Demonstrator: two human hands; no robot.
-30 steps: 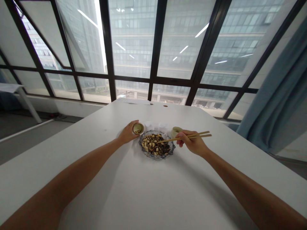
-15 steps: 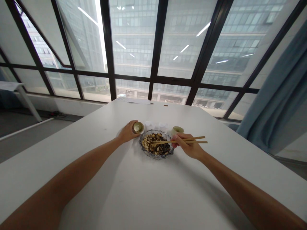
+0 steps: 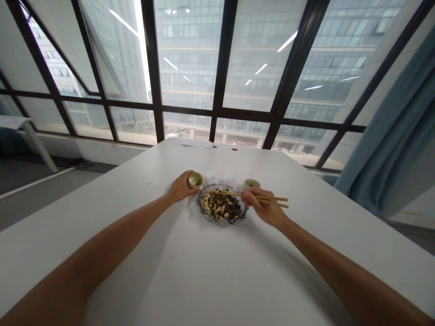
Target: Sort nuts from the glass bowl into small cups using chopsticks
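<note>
A glass dish (image 3: 208, 217) full of mixed light and dark seeds sits in the middle of the white table (image 3: 210, 271). My left hand (image 3: 179, 188) is wrapped round a small pale green cup (image 3: 195, 179) just left of the dish. My right hand (image 3: 263, 208) grips a pair of wooden chopsticks (image 3: 253, 197). Their tips reach over the far side of the dish, above the seeds. A second small cup (image 3: 250, 184) stands behind my right hand.
White paper or napkins (image 3: 222, 177) lie behind the dish. A small dark spot (image 3: 234, 149) marks the table's far end. Tall windows with black frames (image 3: 220, 68) stand beyond, a blue curtain (image 3: 397, 136) hangs at the right, another table (image 3: 20, 127) at the left.
My right hand has shifted left and slightly down, swinging the chopstick tips from the dish's right part across toward its far side. My left hand stays on the cup.
</note>
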